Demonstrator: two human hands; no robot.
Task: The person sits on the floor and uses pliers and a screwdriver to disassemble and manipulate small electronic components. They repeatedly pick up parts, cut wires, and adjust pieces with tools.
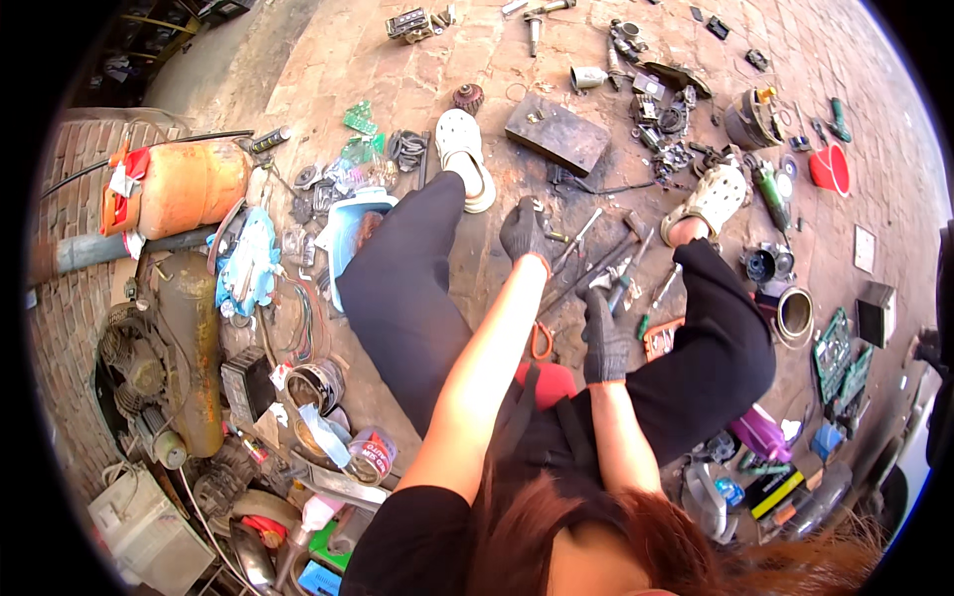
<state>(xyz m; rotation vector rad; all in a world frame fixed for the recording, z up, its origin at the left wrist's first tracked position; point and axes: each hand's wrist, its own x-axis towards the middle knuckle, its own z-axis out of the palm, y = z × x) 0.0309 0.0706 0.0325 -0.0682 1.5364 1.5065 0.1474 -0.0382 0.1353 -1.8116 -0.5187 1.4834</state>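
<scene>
My left hand (524, 232), in a dark grey knit glove, is held low over the ground between my feet. Its fingers are curled in, and whatever they hold is hidden or too small to name. Just right of it lie a small brass-coloured piece (557, 236) and a slim metal tool (577, 241). My right hand (603, 343), gloved alike, is nearer to me with its fingers closed; I cannot make out what is in them. Close beside its fingertips are a teal-handled tool (620, 294) and a hammer (634, 226) with a dark head.
A dark metal block (557, 135) lies beyond my hands, between my cream clogs (460, 149). Greasy machine parts (668, 117) and a red bucket (829, 169) are at far right. At left stand an orange gas cylinder (189, 189) and a light-blue basin (343, 230).
</scene>
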